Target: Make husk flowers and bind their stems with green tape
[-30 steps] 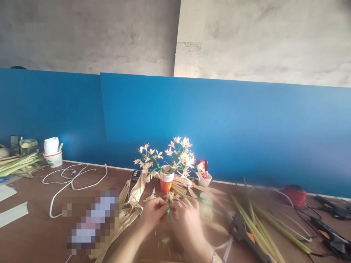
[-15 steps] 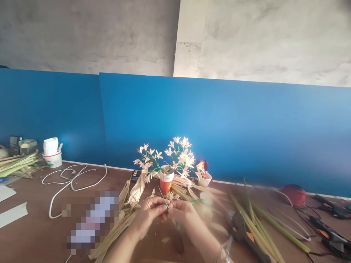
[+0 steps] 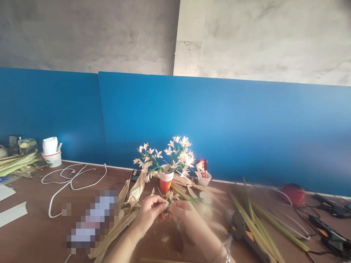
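Note:
My left hand [image 3: 151, 211] is closed in a pinch on a thin green-wrapped flower stem. A small pale flower [image 3: 170, 196] made of dry husk shows just above the fingertips. Opposite, my right hand [image 3: 184, 212] pinches at the same spot, the two sets of fingertips nearly touching. A green strip [image 3: 195, 200] sticks out past the right hand; how it runs between the fingers is hidden. Behind the hands, a stack of orange and white paper cups [image 3: 166, 181] holds branches of pale husk flowers [image 3: 183, 155] on green stems.
Dry husks [image 3: 120, 223] lie left of the hands. A pixelated object [image 3: 94, 221] and white cable [image 3: 56, 195] are farther left. On the right are a dark glue gun [image 3: 242, 232], long green leaves [image 3: 276, 223] and a red round object [image 3: 293, 194]. A blue partition [image 3: 219, 128] stands behind.
The fingers have shifted slightly at the pinch, and the small flower above them shows more clearly. Green at the fingertips now looks more upright. Things on the table have stayed put.

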{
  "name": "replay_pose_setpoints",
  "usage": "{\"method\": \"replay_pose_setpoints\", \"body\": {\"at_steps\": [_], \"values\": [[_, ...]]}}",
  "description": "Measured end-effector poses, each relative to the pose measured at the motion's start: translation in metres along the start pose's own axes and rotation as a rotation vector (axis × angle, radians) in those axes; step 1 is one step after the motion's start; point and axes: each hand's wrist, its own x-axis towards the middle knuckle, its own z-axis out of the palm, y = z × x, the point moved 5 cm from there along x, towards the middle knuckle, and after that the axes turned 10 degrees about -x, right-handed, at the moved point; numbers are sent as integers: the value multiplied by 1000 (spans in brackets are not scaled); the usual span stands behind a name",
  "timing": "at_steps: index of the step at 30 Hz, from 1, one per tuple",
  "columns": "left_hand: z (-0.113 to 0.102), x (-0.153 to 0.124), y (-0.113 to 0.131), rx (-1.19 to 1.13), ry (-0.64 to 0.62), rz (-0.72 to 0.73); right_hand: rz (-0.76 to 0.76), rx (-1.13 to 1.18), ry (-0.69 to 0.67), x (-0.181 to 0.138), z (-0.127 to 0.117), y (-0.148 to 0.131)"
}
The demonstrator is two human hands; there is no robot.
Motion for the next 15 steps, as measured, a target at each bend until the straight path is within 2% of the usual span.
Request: {"method": "replay_pose_setpoints", "body": {"at_steps": [3,5,10,15], "values": [[-2,1,-2,-4,20,2,4,-134,116,0,-3,-5],[-3,1,-2,-16,37,-4,-1,-141,129,0,-3,-4],[-3,1,-4,-69,-4,-21,-34,96,4,3,5,4],[0,1,-2,-25,-77,-8,-44,302,-145,3,13,6]]}}
